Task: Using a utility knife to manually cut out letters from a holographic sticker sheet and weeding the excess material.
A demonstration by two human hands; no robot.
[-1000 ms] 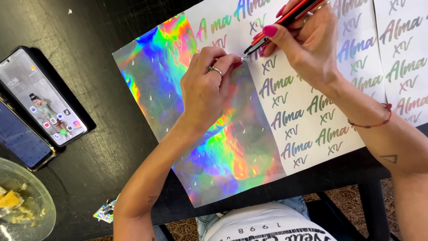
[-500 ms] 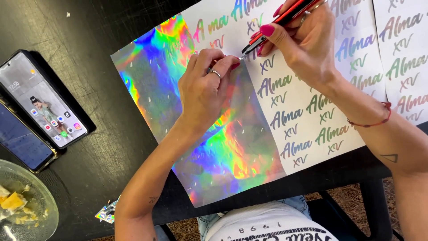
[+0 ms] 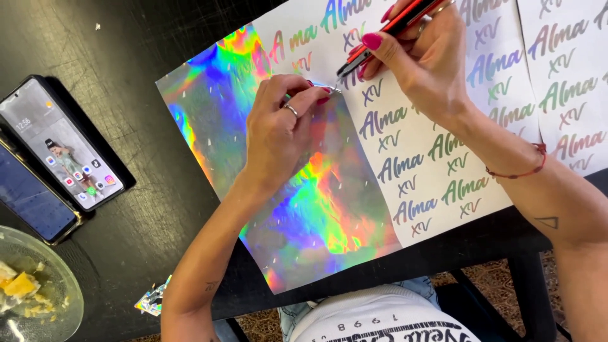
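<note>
Pinching a thin strip of holographic film at the boundary, the left hand has crept a little further along the sheet than half a second ago, fingers pressed together. The right hand stays closed around a red-and-black craft knife, its tip beside the strip. The rainbow holographic sheet lies on the black counter, its right part weeded to white backing with rows of script lettering. Two phones rest at left, unmoved.
</note>
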